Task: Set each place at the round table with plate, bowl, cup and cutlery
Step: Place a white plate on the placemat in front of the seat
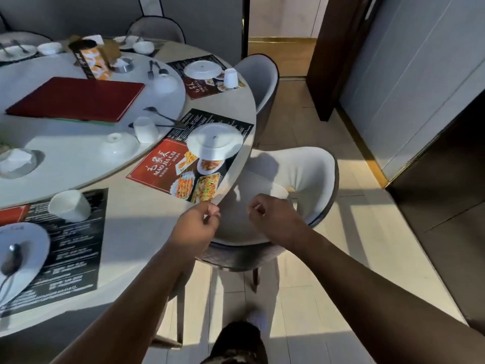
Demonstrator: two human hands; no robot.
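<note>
Left hand (198, 224) pinches placemat (168, 169) corner, upturned plate (215, 140) further up mat; right hand (265, 214) fisted empty; three cups (69, 204) visible

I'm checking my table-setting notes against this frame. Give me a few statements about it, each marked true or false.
1. The plate on the red placemat lies upside down. True.
2. The red folder lies on the floor. False: it lies on the white turntable.
3. A spoon rests on the plate at lower left. True.
4. The right hand holds a cup. False: its fingers are curled and hold nothing, above the chair.
</note>
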